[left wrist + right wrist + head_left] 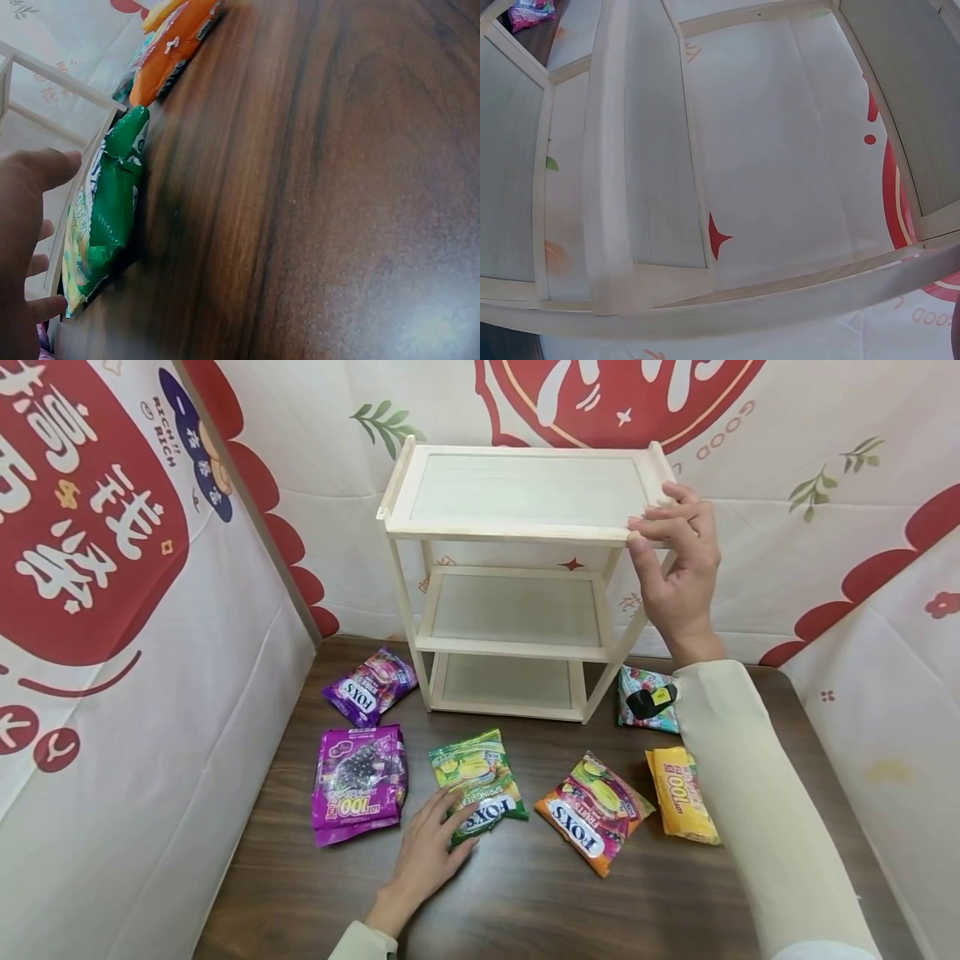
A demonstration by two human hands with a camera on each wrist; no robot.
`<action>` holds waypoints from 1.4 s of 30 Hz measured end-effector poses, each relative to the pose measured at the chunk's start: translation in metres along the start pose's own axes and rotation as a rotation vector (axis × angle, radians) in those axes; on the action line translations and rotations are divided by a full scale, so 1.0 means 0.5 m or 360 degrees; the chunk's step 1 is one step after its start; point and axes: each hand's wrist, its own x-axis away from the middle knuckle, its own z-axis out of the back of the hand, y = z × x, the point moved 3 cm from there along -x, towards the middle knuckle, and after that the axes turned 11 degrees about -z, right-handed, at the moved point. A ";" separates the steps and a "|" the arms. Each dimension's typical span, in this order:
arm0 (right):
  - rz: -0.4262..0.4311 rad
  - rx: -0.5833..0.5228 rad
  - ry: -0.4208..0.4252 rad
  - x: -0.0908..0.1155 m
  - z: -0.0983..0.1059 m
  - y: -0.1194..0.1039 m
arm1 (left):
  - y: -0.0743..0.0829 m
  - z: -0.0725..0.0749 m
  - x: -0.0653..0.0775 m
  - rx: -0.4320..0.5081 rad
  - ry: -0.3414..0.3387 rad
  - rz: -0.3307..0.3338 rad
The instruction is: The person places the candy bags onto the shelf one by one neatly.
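A pale wooden three-tier shelf (510, 532) stands at the back of the table. My right hand (681, 560) grips the right end of its top tier, thumb at the front edge and fingers over the top. In the right wrist view the shelf frame (607, 172) fills the picture. My left hand (431, 852) reaches over a green Fox's Spring Tea candy bag (480, 777), fingers spread loosely at its lower left part. From the left wrist, the green bag (116, 202) lies on the table with the thumb and fingers (49, 169) along its near side.
A purple Fox's bag (371, 687) and a magenta Lot 100 bag (358, 785) lie on the left. Right of the green bag are an orange-red Fox's Fruits bag (596, 814), a yellow Lot 100 bag (681, 795) and a light blue patterned bag (637, 681). Printed cloth walls surround the table (555, 918).
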 end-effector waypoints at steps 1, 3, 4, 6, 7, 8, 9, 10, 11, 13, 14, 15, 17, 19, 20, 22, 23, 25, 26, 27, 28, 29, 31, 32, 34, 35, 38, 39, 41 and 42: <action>-0.0002 0.0002 -0.0001 0.000 -0.001 0.000 | 0.000 -0.001 -0.001 -0.0003 -0.0013 0.0007; -0.0009 0.0008 0.0004 0.001 -0.002 0.000 | -0.002 -0.005 -0.001 -0.0005 -0.0023 0.0001; -0.0012 0.0009 0.0007 0.002 -0.002 0.000 | -0.002 -0.007 -0.002 -0.0007 -0.0034 0.0001; -0.0018 0.0014 0.0016 0.002 -0.002 0.000 | -0.004 -0.011 -0.002 -0.0013 -0.0048 -0.0009; -0.0020 0.0011 0.0018 0.003 -0.002 0.000 | -0.005 -0.013 -0.003 -0.0019 -0.0051 -0.0019; -0.0022 0.0010 0.0022 0.003 -0.002 -0.001 | -0.005 -0.015 -0.004 -0.0024 -0.0052 -0.0027; -0.0021 0.0009 0.0024 0.002 -0.002 0.000 | -0.005 -0.016 -0.004 -0.0037 -0.0063 -0.0030; -0.0022 0.0007 0.0026 0.002 -0.003 0.000 | -0.005 -0.018 -0.005 -0.0047 -0.0073 -0.0032; -0.0022 0.0005 0.0026 0.002 -0.003 0.001 | -0.005 -0.019 -0.006 -0.0055 -0.0078 -0.0038; -0.0020 0.0000 0.0027 0.001 -0.003 0.002 | -0.004 -0.022 -0.007 -0.0075 -0.0092 -0.0046; -0.0020 -0.0003 0.0028 0.001 -0.004 0.003 | -0.004 -0.024 -0.008 -0.0079 -0.0100 -0.0048; -0.0020 -0.0009 0.0027 0.001 -0.005 0.004 | -0.004 -0.026 -0.008 -0.0086 -0.0112 -0.0048; -0.0021 -0.0017 0.0023 0.000 -0.006 0.006 | -0.003 -0.029 -0.009 -0.0095 -0.0139 -0.0040; -0.0019 -0.0017 0.0020 0.000 -0.007 0.006 | -0.002 -0.033 -0.010 -0.0113 -0.0174 -0.0026; -0.0019 -0.0017 0.0017 -0.001 -0.007 0.007 | -0.002 -0.035 -0.011 -0.0119 -0.0188 -0.0020; -0.0018 -0.0014 0.0016 -0.001 -0.008 0.007 | -0.001 -0.038 -0.013 -0.0144 -0.0215 -0.0010; -0.0017 -0.0013 0.0017 -0.001 -0.008 0.006 | 0.000 -0.039 -0.014 -0.0159 -0.0225 -0.0007; -0.0016 -0.0012 0.0017 -0.002 -0.008 0.006 | 0.000 -0.042 -0.016 -0.0184 -0.0236 -0.0002; -0.0017 -0.0012 0.0018 -0.002 -0.008 0.006 | 0.001 -0.043 -0.018 -0.0197 -0.0240 0.0000; -0.0016 -0.0010 0.0018 -0.002 -0.008 0.006 | 0.001 -0.044 -0.019 -0.0209 -0.0242 0.0001; -0.0016 -0.0006 0.0018 -0.002 -0.008 0.005 | 0.002 -0.046 -0.020 -0.0223 -0.0244 0.0001; -0.0015 -0.0004 0.0017 -0.002 -0.008 0.005 | 0.002 -0.048 -0.022 -0.0242 -0.0246 0.0000; -0.0018 0.0001 0.0018 -0.002 -0.007 0.005 | 0.004 -0.051 -0.024 -0.0272 -0.0253 0.0006; -0.0019 0.0004 0.0018 -0.002 -0.007 0.005 | 0.005 -0.052 -0.026 -0.0286 -0.0256 0.0009; -0.0021 0.0005 0.0017 -0.002 -0.007 0.005 | 0.006 -0.054 -0.028 -0.0317 -0.0265 0.0018; -0.0023 0.0005 0.0015 -0.002 -0.007 0.005 | 0.007 -0.055 -0.029 -0.0328 -0.0270 0.0024; -0.0027 0.0009 0.0013 -0.002 -0.007 0.005 | 0.010 -0.057 -0.030 -0.0355 -0.0280 0.0025; -0.0029 0.0010 0.0013 -0.002 -0.006 0.004 | 0.011 -0.058 -0.030 -0.0364 -0.0280 0.0021; -0.0034 0.0014 0.0016 -0.001 -0.005 0.004 | 0.012 -0.059 -0.029 -0.0380 -0.0284 0.0012; -0.0036 0.0014 0.0018 -0.001 -0.005 0.003 | 0.012 -0.060 -0.029 -0.0388 -0.0287 0.0005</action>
